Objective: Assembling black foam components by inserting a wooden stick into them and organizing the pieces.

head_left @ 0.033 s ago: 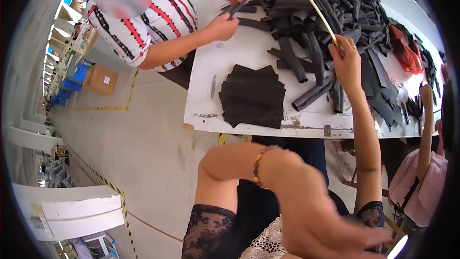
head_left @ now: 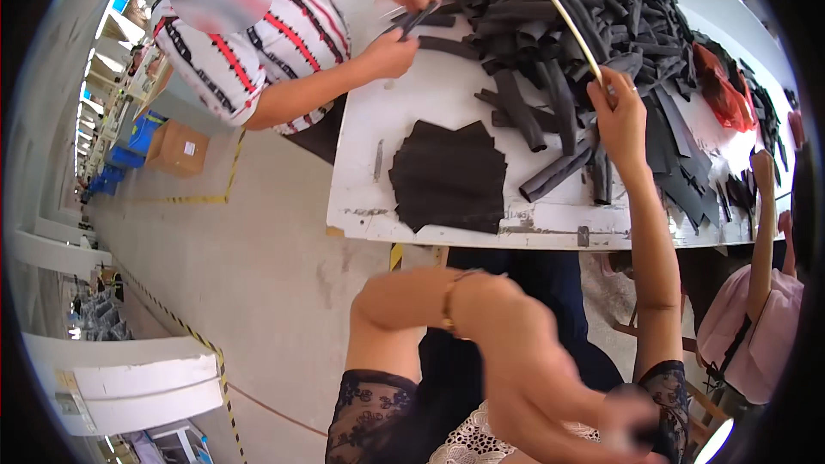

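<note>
The white table [head_left: 363, 142] bears a heap of dark tubes [head_left: 623, 21]; over the table, the right hand [head_left: 620, 125] pinches a pale stick [head_left: 566, 17]; nearer than the table, the left hand [head_left: 534, 369] blurs, its grip impossible to tell

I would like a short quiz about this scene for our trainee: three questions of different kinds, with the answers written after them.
1. Multiple choice. What does the right hand of the camera wearer hold?
A) scissors
B) a long pale stick
C) a cup

2. True or false: the flat stack of black pieces lies on the white table.

3. Short answer. What colour is the crumpled plastic to the right of the heap of dark rolled pieces?

Key:
1. B
2. True
3. Red
</note>
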